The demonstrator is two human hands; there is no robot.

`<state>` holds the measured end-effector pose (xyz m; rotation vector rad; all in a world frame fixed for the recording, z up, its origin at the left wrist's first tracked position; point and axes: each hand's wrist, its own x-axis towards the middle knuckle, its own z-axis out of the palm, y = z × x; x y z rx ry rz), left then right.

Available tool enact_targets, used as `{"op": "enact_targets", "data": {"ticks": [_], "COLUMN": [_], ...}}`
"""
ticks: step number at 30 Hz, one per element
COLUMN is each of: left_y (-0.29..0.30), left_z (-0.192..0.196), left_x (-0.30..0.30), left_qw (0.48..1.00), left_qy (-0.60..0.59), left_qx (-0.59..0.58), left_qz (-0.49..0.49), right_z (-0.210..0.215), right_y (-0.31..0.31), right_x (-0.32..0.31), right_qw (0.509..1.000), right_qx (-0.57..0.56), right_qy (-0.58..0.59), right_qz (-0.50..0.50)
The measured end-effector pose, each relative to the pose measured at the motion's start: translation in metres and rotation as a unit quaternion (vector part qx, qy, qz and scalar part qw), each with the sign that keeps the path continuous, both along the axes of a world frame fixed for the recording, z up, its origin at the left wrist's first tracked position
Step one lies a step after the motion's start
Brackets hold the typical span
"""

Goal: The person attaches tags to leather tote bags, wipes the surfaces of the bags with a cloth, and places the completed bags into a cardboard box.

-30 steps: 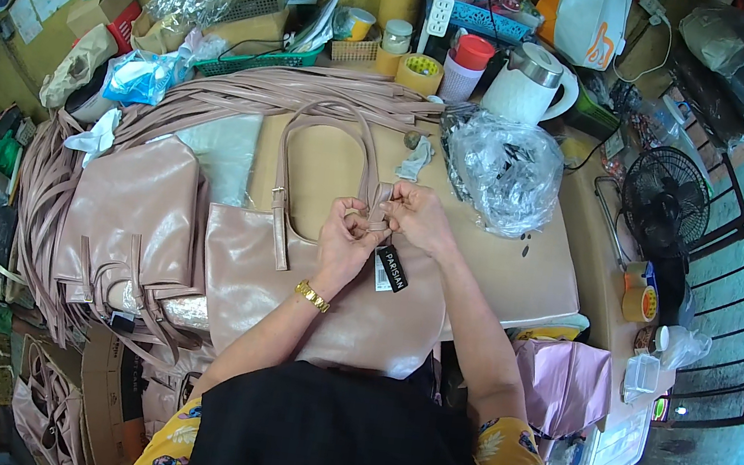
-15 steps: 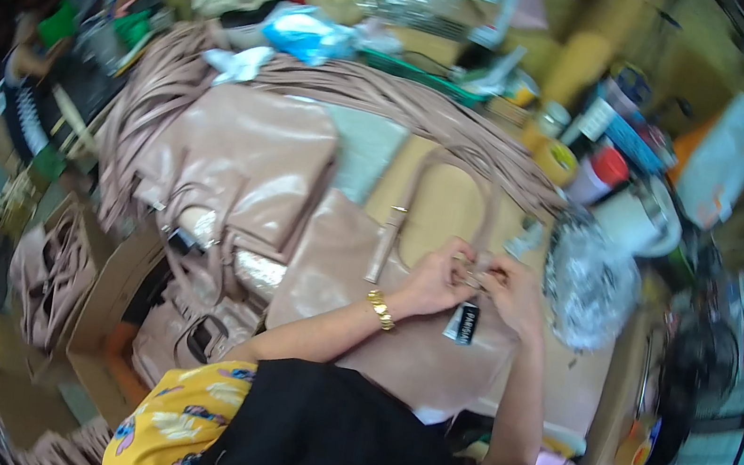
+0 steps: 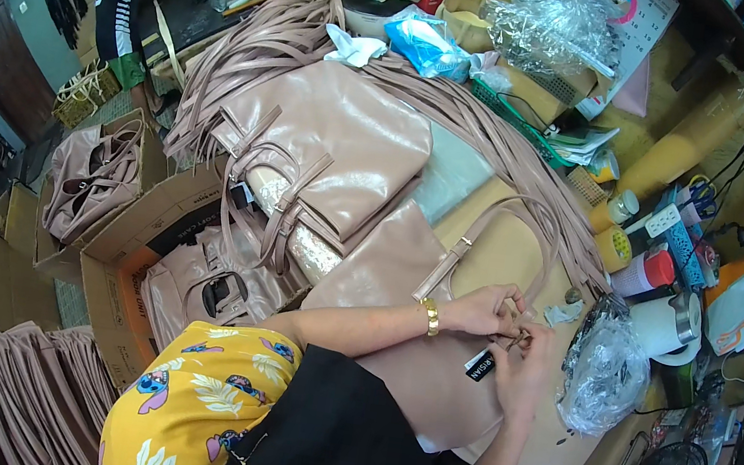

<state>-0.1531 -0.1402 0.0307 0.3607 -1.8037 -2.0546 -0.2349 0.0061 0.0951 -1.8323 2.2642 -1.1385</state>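
A small black hang tag (image 3: 482,366) is pinched between the left hand (image 3: 482,309) and right hand (image 3: 520,375), right over the pink leather handbag (image 3: 428,374), just beside its handle (image 3: 496,226).

Left hand (image 3: 480,310): bare, no glove, no rings visible. Gold chain-link bracelet (image 3: 430,316) on wrist, just behind fingers' base. Forearm bare, unsleeved down to elbow.

Right hand (image 3: 523,373): bare, nothing seen on wrist behind fingers; forearm bare.

Short yellow sleeve (image 3: 187,397), far back from left fingers: printed white leaves, small blue cartoon figures, pink touches. Black apron or bib (image 3: 342,447) over chest, thin strap with small metal ring near its left edge.
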Motion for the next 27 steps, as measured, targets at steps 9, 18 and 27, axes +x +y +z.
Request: {"op": "enact_targets", "data": {"ticks": [9, 18, 27], "left_y": [-0.031, -0.033, -0.034], "left_z": [-0.029, -0.035, -0.041], "left_x": [-0.040, -0.048, -0.048], "left_qw": [0.931, 0.938, 0.912], "left_qy": [-0.134, -0.156, -0.120], "left_qx": [0.320, 0.292, 0.359], "left_qz": [-0.113, -0.105, -0.159], "right_z": [-0.019, -0.016, -0.042], "right_y": [-0.005, -0.007, -0.005], "right_x": [-0.018, -0.020, -0.045], "right_qw": [0.973, 0.989, 0.959], "right_qx": [-0.046, 0.039, -0.047], "right_qy": [0.227, 0.141, 0.277], "right_qz": [0.015, -0.034, 0.049]}}
